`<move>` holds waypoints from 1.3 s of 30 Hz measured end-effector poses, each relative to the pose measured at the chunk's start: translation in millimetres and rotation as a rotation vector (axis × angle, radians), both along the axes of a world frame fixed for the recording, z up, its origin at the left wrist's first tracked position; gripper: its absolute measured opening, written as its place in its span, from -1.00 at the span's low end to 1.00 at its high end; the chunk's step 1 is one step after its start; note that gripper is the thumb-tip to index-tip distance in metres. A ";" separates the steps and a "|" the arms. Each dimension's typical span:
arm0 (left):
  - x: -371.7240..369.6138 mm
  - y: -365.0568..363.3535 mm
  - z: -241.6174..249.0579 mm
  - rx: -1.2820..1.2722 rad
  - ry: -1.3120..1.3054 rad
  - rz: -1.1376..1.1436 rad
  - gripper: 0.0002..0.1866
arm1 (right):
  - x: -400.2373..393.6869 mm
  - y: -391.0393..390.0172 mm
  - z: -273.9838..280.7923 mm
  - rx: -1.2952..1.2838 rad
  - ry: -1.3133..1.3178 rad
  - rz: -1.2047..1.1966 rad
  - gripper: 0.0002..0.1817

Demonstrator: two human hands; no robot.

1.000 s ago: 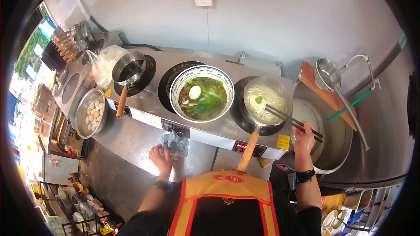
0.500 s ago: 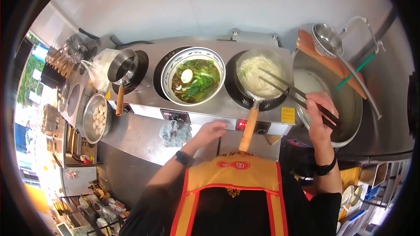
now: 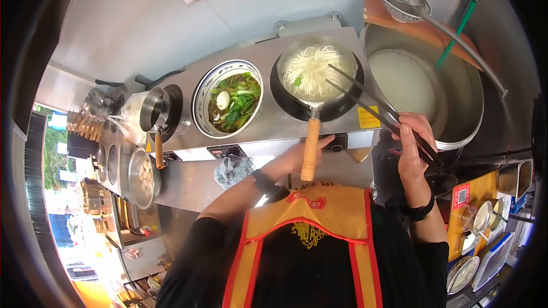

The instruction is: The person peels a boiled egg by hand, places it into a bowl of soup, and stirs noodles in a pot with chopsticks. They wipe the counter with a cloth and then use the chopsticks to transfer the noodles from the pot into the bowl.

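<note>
In the head view my right hand is closed around long dark chopsticks. Their tips rest at white noodles in a steel saucepan on the right burner. The pan's wooden handle points toward me. Behind that handle reaches my left hand, a finger stretched out to the burner's control panel; the handle hides part of the hand, which holds nothing I can see. Left of the pan stands a patterned bowl with leafy greens and an egg in broth.
A large pot of cloudy liquid is at the right, with a board and a ladle across it. To the left are an empty saucepan, a basin of pale round pieces and a grey cloth.
My left hand has moved right, from open counter space to the control panel behind the pan handle. The noodles look more gathered in a mound. My head view has shifted and tilted.
</note>
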State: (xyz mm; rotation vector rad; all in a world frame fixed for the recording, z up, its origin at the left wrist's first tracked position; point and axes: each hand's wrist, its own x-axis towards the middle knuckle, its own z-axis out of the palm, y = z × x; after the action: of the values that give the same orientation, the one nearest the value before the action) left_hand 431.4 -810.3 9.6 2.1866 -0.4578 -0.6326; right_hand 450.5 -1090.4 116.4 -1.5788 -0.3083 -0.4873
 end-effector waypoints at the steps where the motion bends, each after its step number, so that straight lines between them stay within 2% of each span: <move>1: 2.1 1.3 -9.5 -0.021 0.050 0.021 -0.36 | -0.8 -2.9 -3.7 0.000 -0.006 -0.013 -0.89; 3: 2.5 2.9 -29.9 -0.036 0.108 0.032 -0.40 | -3.7 -7.7 -8.2 0.005 -0.003 -0.037 -0.89; 5: -0.4 4.6 -45.6 -0.079 0.042 0.227 -0.68 | -5.3 -10.1 -10.8 0.018 0.001 -0.055 -0.89; 6: -1.5 7.0 -53.3 -0.073 0.049 0.221 -0.68 | -5.6 -11.6 -13.4 0.024 0.009 -0.061 -0.89; 7: -2.0 7.5 -53.0 -0.077 0.165 0.255 -0.71 | -5.3 -12.8 -16.0 0.042 0.027 -0.044 -0.88; 8: -2.6 8.4 -52.5 -0.081 0.280 0.292 -0.64 | -4.8 -13.3 -18.2 0.060 0.043 -0.025 -0.88; 9: -5.7 8.8 -52.0 -0.074 0.284 0.292 -0.64 | -4.9 -12.0 -19.2 0.066 0.048 -0.026 -0.88; 11: -11.2 1.1 -32.0 -0.355 0.620 0.469 -0.46 | -4.9 -8.9 -19.3 0.097 0.035 -0.030 -0.88; 14: -18.3 8.4 -53.6 -0.380 0.605 0.550 -0.39 | -5.0 -11.9 -22.9 0.100 0.018 0.006 -0.88; 18: -32.3 19.0 -67.9 -0.493 0.563 0.571 -0.40 | -6.3 -14.2 -25.7 0.120 0.063 -0.014 -0.87; 20: -35.6 14.2 -64.5 -0.541 0.514 0.725 -0.42 | -5.1 -15.0 -27.7 0.152 0.081 -0.008 -0.88; 23: -31.9 21.3 -81.6 -0.420 0.545 0.779 -0.44 | -2.6 -12.1 -23.3 0.155 0.108 -0.016 -0.88; 24: -31.5 23.3 -88.1 -0.429 0.532 0.786 -0.44 | -1.1 -12.5 -22.6 0.152 0.096 -0.005 -0.88; 26: -29.0 20.9 -88.9 -0.263 0.424 0.747 -0.44 | 6.2 -14.7 -20.2 0.087 0.039 0.000 -0.87; 27: -30.9 18.5 -88.7 -0.345 0.479 0.811 -0.47 | 10.5 -13.8 -13.8 0.083 0.017 0.012 -0.87; 33: -31.6 22.7 -122.9 -0.258 0.442 0.805 -0.53 | 41.5 -11.6 41.6 0.042 0.188 0.024 -0.85; 34: -31.1 22.3 -124.4 -0.264 0.430 0.770 -0.46 | 49.5 -9.4 47.2 0.036 0.174 0.033 -0.85; 35: -28.8 23.0 -125.7 -0.269 0.417 0.734 -0.38 | 58.2 -9.4 52.0 0.013 0.266 0.060 -0.85; 36: -29.4 28.6 -125.5 -0.314 0.404 0.671 -0.43 | 66.5 -9.4 56.8 -0.012 0.358 0.086 -0.85; 37: -27.2 29.3 -107.9 -0.327 0.389 0.677 -0.43 | 75.0 -6.7 58.9 -0.020 0.342 0.095 -0.85; 39: -24.6 33.8 -80.2 -0.370 0.582 0.550 -0.49 | 93.7 2.2 52.5 0.008 0.408 0.050 -0.86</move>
State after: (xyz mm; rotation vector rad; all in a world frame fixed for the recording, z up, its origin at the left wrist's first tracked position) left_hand 406.8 -776.5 -70.6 1.5725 0.3062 -0.7568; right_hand 544.2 -1088.2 168.9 -1.6164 -0.0341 -0.1200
